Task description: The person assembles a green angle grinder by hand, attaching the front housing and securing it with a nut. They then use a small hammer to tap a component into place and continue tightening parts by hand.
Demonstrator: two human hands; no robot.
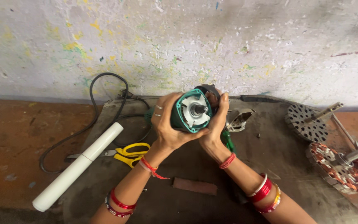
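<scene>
Both hands, the left hand (168,124) and the right hand (216,124), are raised above the worktop (270,153). Their fingers (162,108) are clamped around a green motor housing (183,114). A white tube (79,166) lies at the left.

head view, looking down, close up.

Light is even and diffuse, daylight-like, moderately bright, with no hard source visible. Shadows are soft: a faint one lies under the white tube (78,166) and beneath the forearms. No glare; the wall (179,41) is bright but not blown out. Wide-lens bending shows at the edges. Centre is sharp; the far-right corner looks slightly soft, possibly motion blur.
</scene>
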